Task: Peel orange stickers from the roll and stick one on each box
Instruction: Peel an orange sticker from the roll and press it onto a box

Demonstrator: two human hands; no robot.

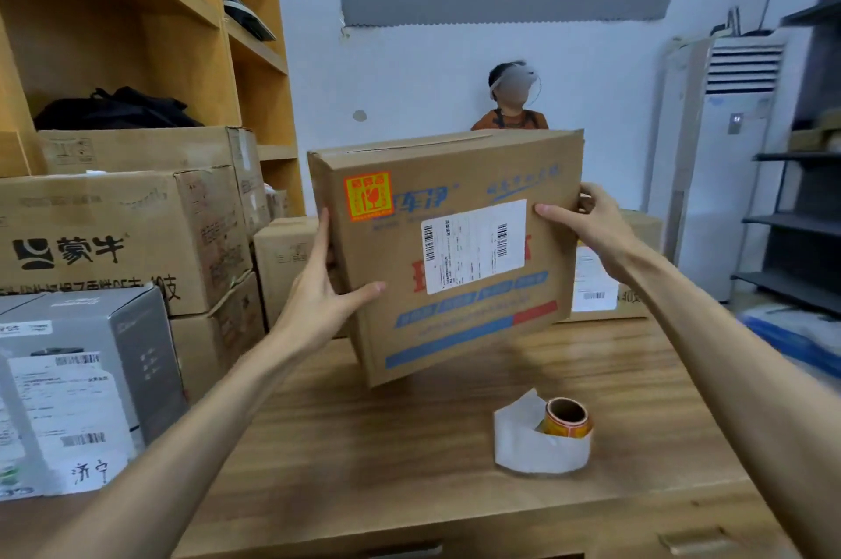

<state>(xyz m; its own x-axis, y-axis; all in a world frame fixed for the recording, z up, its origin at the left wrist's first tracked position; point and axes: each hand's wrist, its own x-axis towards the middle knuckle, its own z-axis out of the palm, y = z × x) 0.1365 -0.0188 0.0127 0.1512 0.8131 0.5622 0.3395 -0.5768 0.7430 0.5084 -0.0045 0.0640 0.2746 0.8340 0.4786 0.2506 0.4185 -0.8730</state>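
A brown cardboard box (455,322) with blue print and a white shipping label is held tilted above the wooden table (364,444). An orange sticker (367,195) sits on its upper left corner. My left hand (321,294) grips the box's left edge, thumb on the front face. My right hand (587,221) grips the right edge, thumb on the front and fingers behind. The roll of orange stickers (566,418) lies on the table below, with a loop of white backing paper (537,444) curled around it.
Stacked cartons (118,235) and a grey box (82,376) stand at the left, under a wooden shelf unit (136,12). More cartons (610,276) stand behind the held box. A person (509,103) sits beyond it. An air conditioner (728,149) and dark racks (801,194) stand at the right.
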